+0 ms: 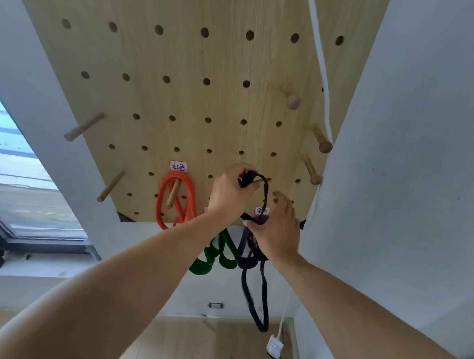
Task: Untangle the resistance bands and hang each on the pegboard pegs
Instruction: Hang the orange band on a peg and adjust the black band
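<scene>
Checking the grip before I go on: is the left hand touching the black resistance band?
Touching. The head view shows the left hand with its fingers curled round the top loop of the black resistance band.

A single head-worn wide-angle view looks forward and down, close to the pegboard (180,70), which fills the upper centre of the frame.

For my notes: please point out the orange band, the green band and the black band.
orange band (160,200), head view, left strand of the loop beside its peg.
green band (200,266), head view, lower left loop.
black band (263,312), head view, hanging lower loop.
</scene>
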